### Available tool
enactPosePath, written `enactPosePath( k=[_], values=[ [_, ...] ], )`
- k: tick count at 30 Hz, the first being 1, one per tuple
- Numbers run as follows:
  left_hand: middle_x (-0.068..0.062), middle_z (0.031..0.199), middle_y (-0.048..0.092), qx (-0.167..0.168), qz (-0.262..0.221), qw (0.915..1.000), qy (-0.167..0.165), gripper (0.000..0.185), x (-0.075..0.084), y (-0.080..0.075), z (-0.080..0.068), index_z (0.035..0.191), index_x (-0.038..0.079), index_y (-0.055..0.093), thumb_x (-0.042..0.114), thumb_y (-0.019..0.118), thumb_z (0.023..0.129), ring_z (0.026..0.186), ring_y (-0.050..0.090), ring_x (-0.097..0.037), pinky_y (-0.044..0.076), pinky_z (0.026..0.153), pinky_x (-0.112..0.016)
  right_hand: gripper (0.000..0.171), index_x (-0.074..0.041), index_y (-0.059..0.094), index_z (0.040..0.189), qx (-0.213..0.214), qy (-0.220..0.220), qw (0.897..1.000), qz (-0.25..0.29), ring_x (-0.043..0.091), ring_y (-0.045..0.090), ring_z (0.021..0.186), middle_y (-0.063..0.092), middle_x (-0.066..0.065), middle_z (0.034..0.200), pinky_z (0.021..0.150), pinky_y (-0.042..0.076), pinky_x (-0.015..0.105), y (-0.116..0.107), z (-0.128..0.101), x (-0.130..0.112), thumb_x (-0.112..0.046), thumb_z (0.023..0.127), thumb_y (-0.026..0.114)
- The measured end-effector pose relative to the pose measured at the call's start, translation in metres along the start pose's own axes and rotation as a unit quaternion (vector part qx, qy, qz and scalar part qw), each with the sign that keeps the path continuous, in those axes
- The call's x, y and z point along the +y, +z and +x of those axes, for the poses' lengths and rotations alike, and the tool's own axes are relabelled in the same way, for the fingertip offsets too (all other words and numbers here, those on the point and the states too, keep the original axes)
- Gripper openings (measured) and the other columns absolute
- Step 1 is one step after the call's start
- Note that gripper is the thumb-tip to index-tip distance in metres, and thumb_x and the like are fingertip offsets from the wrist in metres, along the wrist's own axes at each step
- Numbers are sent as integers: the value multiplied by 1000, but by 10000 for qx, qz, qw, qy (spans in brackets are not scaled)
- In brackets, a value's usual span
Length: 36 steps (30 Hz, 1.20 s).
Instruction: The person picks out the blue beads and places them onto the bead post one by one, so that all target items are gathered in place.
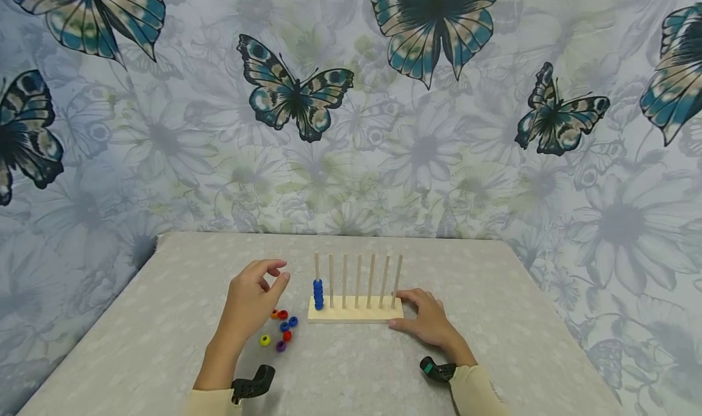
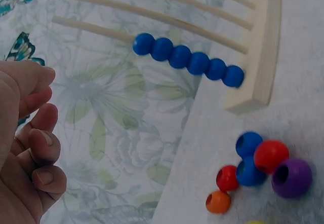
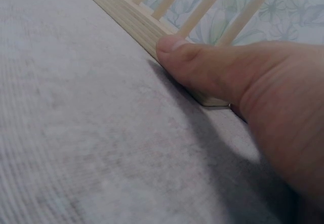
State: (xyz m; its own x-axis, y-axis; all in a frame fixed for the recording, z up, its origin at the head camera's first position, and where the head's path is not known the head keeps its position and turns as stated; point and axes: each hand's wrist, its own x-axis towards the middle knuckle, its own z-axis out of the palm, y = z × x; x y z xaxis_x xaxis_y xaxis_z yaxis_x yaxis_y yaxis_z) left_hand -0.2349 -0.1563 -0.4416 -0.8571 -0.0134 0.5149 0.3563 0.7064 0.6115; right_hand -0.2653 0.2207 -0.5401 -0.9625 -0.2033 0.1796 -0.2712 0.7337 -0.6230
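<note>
A pale wooden peg stand point(image 1: 356, 316) with a row of upright rods stands on the table. Its leftmost rod carries a stack of blue beads point(image 1: 318, 295), and bare rod shows above them. My right hand point(image 1: 425, 318) grips the right end of the base; the thumb point(image 3: 202, 67) presses its front side in the right wrist view. Left of the stand, my left hand point(image 1: 249, 297) hovers above loose beads, its fingers loosely bent with nothing between them. Those beads include a purple bead point(image 2: 292, 178), an orange bead point(image 2: 218, 202), a yellow bead point(image 1: 265, 340), and red and blue ones.
A pale patterned cloth covers the table point(image 1: 493, 318). Behind its far edge hangs a backdrop point(image 1: 351, 178) printed with flowers and butterflies. Black wrist devices sit on the left wrist point(image 1: 253, 384) and the right wrist point(image 1: 437, 370).
</note>
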Motion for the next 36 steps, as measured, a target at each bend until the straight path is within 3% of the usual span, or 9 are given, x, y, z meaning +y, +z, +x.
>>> enactPosePath(
  k=[10, 16, 23, 29, 36],
  values=[
    [-1, 102, 67, -461, 288, 9984, -122, 24, -21, -9, -14, 117, 18, 71, 27, 70, 95, 65, 50, -13, 44, 53, -25, 72, -33, 61, 134, -3, 29, 10000, -82, 19, 53, 125, 62, -9, 128, 102, 33, 46, 4, 3, 1, -62, 72, 82],
    [0, 96, 66, -669, 247, 9973, -157, 21, -35, -3, -25, 113, 18, 72, 27, 71, 94, 61, 47, -10, 41, 52, -24, 71, -33, 61, 134, 45, -10, 10000, -33, 21, 52, 126, 62, -8, 128, 101, 32, 47, 3, 5, -1, -61, 73, 82],
    [5, 92, 63, -1021, 141, 9937, -448, 18, -46, 0, -36, 111, 19, 73, 22, 71, 93, 56, 44, -10, 40, 48, -24, 71, -32, 60, 135, -32, -13, 10000, -37, 21, 52, 126, 62, -7, 128, 102, 31, 47, 5, 7, -3, -61, 74, 81],
    [5, 92, 62, -1275, 17, 9890, -746, 19, -52, 3, -41, 113, 20, 72, 24, 70, 95, 59, 44, -11, 39, 49, -24, 71, -31, 61, 134, -27, 29, 10000, -43, 22, 51, 127, 62, -7, 129, 102, 32, 48, 4, 5, -4, -60, 73, 82],
    [7, 97, 66, -1378, -58, 9868, -846, 19, -60, 10, -44, 112, 20, 73, 29, 71, 95, 64, 48, -12, 43, 55, -24, 72, -29, 61, 135, -39, 120, 9999, -62, 23, 51, 128, 62, -4, 131, 103, 32, 48, 3, 3, -5, -60, 73, 82]
  ],
)
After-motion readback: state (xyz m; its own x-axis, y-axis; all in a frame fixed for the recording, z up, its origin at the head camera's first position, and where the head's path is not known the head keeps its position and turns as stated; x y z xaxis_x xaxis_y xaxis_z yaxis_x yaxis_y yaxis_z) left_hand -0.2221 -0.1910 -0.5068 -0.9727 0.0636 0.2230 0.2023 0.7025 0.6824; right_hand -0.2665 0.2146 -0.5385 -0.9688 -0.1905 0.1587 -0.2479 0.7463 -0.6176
